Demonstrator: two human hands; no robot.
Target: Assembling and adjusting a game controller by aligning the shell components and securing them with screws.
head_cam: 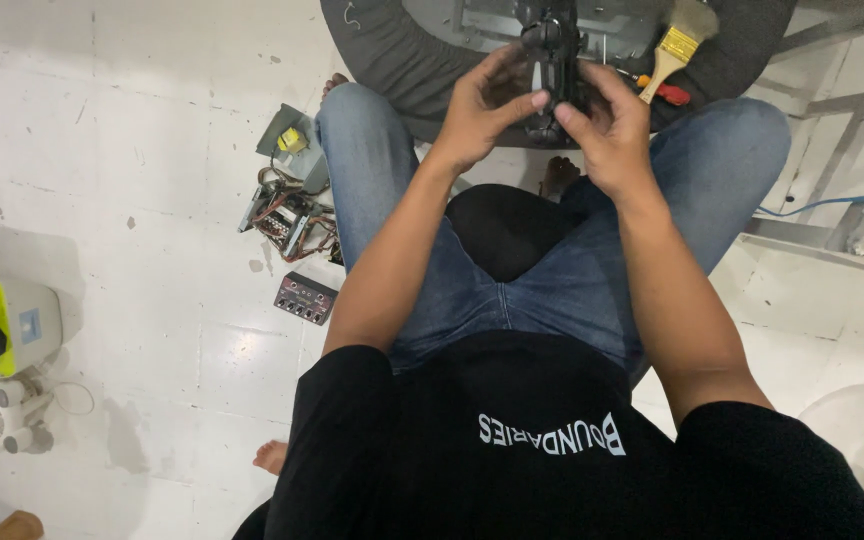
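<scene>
Seated view from above: we are holding a small black plastic-and-metal component (pixel 552 70) between both hands, above the knees and at the near edge of a dark round tabletop (pixel 392 60). Our left hand (pixel 482 110) is curling around its left side with the thumb pressing on its front; our right hand (pixel 607 125) is pinching its right side between thumb and fingers. Neither hand is spread flat.

We are judging the grip to be a fingertip one only, so the component is at risk of slipping and dropping onto the white tiled floor (pixel 152 200) or into the lap. A wooden-handled paintbrush with a brass ferrule (pixel 677 45) and a red-handled screwdriver (pixel 664 92) are lying just beside the right hand; an outward elbow or wrist movement could be knocking them off the rim. On the floor, an opened bundle of wired circuit boards (pixel 287 215) and a small dark panel with a row of sockets (pixel 304 297) are lying near the left foot, where they could be stepped on.
</scene>
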